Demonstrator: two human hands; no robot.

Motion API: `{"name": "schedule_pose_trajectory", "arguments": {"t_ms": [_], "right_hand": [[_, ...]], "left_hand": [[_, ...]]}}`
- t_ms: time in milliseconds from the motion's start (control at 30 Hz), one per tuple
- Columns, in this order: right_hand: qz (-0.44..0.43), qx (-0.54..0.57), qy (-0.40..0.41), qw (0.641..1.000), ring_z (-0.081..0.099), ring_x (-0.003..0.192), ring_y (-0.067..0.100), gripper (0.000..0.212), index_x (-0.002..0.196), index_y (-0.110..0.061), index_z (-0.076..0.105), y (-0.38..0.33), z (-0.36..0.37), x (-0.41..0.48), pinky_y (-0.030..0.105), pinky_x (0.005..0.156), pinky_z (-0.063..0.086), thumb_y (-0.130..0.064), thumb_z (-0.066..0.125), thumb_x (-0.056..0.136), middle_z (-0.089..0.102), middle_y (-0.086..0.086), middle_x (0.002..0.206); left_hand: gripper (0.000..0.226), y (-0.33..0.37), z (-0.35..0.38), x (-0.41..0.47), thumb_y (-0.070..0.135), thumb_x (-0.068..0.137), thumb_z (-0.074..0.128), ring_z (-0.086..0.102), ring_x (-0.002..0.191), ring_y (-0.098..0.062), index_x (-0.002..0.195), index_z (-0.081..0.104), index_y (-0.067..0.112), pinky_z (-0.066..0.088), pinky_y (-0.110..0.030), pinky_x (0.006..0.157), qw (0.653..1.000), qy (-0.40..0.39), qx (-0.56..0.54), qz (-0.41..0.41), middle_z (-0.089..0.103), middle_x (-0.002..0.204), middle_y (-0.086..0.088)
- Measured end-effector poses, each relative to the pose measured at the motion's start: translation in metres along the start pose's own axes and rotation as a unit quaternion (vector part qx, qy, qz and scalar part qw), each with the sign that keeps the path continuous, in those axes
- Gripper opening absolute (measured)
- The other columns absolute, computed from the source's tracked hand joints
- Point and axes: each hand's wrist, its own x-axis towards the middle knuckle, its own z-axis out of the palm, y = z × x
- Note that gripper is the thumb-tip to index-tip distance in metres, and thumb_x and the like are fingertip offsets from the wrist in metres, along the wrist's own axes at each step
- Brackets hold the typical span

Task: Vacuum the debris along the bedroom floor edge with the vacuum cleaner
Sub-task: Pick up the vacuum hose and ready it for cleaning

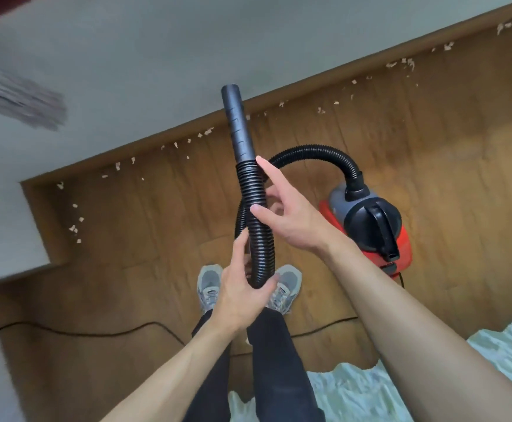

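The hose [253, 187] is held up, doubled over before the body, with its stiff nozzle [236, 123] pointed toward the wall, probably so that it can be straightened and aimed before being lowered. The left grip [242, 287] is clenched round the lower bend, thumb laid along the ribs. The right grip [282, 214] is wrapped only loosely higher up, forefinger nearly straight. The debris [207, 131] is strewn along the floor [126, 239] edge, well apart from the nozzle; the vacuum cleaner [367, 226] is stood at the right.
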Motion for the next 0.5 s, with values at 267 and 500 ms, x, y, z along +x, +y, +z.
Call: {"name": "schedule_pose_trajectory", "arguments": {"t_ms": [267,500], "right_hand": [[0.018,-0.009,-0.105,0.994,0.063,0.063,0.002,0.090,0.154,-0.046,0.006,-0.018,0.025,0.024,0.021,0.060,0.054,-0.017,0.066,0.093,0.055,-0.002,0.096],[0.100,0.045,-0.148,0.983,0.065,0.091,0.016,0.083,0.150,-0.053,0.015,-0.022,0.041,0.047,0.042,0.082,0.060,-0.011,0.060,0.096,0.055,0.009,0.113]], "left_hand": [[0.071,-0.009,-0.030,-0.007,0.014,0.086,0.078,0.060,0.109,0.010,0.138,0.039,0.042,0.044,-0.004,0.086,0.997,0.021,-0.058,-0.044,0.064,0.116,0.023],[0.072,-0.019,-0.055,-0.002,0.011,0.090,0.073,0.068,0.105,-0.003,0.139,0.033,0.044,0.048,-0.021,0.096,0.991,0.000,-0.107,-0.080,0.074,0.108,0.009]]}}
